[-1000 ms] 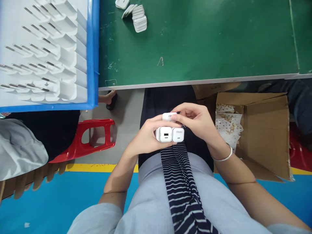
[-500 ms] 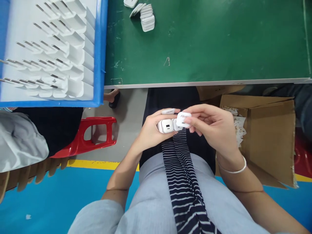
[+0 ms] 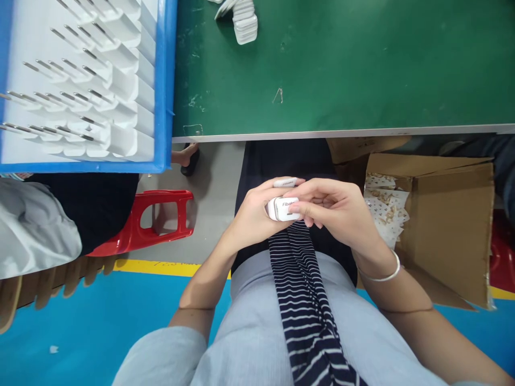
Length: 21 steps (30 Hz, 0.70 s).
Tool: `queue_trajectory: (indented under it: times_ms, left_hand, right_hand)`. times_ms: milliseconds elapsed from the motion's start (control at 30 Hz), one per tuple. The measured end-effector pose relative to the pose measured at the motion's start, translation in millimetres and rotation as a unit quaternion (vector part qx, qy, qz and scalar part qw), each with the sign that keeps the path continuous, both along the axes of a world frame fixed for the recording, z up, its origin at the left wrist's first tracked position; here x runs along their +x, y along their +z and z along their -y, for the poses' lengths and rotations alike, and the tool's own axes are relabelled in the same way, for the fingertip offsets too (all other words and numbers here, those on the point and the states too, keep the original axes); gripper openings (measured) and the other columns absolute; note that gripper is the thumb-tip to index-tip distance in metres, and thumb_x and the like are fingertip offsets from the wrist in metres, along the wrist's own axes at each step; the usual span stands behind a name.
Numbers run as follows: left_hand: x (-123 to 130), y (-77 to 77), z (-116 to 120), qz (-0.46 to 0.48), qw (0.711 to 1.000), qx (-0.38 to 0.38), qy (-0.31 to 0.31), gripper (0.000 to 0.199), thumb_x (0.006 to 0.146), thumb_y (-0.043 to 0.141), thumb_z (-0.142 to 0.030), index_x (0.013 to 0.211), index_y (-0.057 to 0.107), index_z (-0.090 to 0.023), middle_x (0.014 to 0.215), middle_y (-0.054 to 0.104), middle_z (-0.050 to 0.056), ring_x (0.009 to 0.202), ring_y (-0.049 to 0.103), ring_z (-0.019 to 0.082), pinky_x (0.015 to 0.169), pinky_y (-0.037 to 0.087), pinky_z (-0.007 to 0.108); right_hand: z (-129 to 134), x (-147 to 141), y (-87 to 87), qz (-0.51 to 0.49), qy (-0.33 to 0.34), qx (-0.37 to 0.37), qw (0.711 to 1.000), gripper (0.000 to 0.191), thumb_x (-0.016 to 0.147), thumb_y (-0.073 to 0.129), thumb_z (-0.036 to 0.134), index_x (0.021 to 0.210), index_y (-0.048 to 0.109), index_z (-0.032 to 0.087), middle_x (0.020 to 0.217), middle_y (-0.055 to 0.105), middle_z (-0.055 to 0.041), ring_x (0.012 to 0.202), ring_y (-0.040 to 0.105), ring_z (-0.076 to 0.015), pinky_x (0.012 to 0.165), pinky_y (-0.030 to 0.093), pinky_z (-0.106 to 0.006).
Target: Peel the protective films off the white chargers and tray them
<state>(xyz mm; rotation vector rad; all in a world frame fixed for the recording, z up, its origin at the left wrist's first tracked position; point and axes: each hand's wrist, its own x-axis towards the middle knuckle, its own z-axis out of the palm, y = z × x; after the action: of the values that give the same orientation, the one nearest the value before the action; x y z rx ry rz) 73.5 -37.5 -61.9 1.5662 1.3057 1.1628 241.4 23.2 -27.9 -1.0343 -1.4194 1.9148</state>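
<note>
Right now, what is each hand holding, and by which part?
The left hand grips a white block around its sides, a white piece at its fingers. The right hand holds a printed white plate by its right edge.

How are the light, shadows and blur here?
Head view: fairly even light; highlights on the red stool; a soft shadow on the grey floor; lettering on the small white piece at the left hand blurred and hard to read; metal prongs in the blue tray lean outward, perhaps from lens stretch.

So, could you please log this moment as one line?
left hand: holding white casing; right hand: holding printed white piece over casing; green table: stacked white pieces
</note>
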Motion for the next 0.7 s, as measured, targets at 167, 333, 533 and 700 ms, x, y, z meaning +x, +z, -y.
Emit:
queue_trajectory:
  times_ms: [167, 333, 533, 700]
  left_hand:
    - [1.6, -1.9, -1.0, -0.002, 1.0, 0.015, -0.005, 0.033, 0.076, 0.083, -0.015, 0.108, 0.076, -0.02, 0.122, 0.073, 0.01, 0.111, 0.072, 0.022, 0.095, 0.06, 0.032]
    - [1.9, -2.3, -1.2, -0.012, 0.999, 0.029, -0.021, 0.031, 0.077, 0.081, -0.012, 0.107, 0.076, -0.02, 0.12, 0.074, 0.009, 0.114, 0.07, 0.022, 0.097, 0.059, 0.032]
    - [3.3, -1.5, -1.2, -0.02, 0.999, 0.021, -0.029, 0.028, 0.079, 0.078, -0.01, 0.105, 0.076, -0.02, 0.118, 0.074, 0.008, 0.114, 0.071, 0.022, 0.097, 0.059, 0.033]
    - [5.3, -1.0, -1.4, -0.023, 0.999, 0.013, -0.028, 0.026, 0.08, 0.078, -0.013, 0.105, 0.075, -0.019, 0.122, 0.073, 0.008, 0.113, 0.071, 0.022, 0.096, 0.06, 0.032]
  right_hand:
    - [1.7, 0.8, -1.6, 0.003, 0.0, 0.012, 1.0, 0.009, 0.075, 0.085, 0.019, 0.081, 0.078, 0.018, 0.059, 0.066, 0.0036, 0.044, 0.053, -0.0068, 0.04, 0.045, -0.02]
    - [0.3, 3.5, -1.1, 0.025, 0.015, 0.011, 1.0, 0.016, 0.074, 0.087, 0.023, 0.081, 0.074, 0.017, 0.063, 0.069, 0.0022, 0.046, 0.055, -0.007, 0.043, 0.045, -0.02]
    - [-1.5, 5.8, -1.1, 0.042, 0.035, 0.008, 0.998, 0.022, 0.074, 0.088, 0.027, 0.081, 0.07, 0.016, 0.06, 0.065, 0.0033, 0.049, 0.054, -0.0069, 0.048, 0.044, -0.02]
    - [-0.4, 6.1, -0.8, 0.056, 0.036, 0.026, 0.997, 0.021, 0.076, 0.087, 0.024, 0.081, 0.068, 0.016, 0.06, 0.063, 0.0046, 0.051, 0.053, -0.0064, 0.05, 0.044, -0.02]
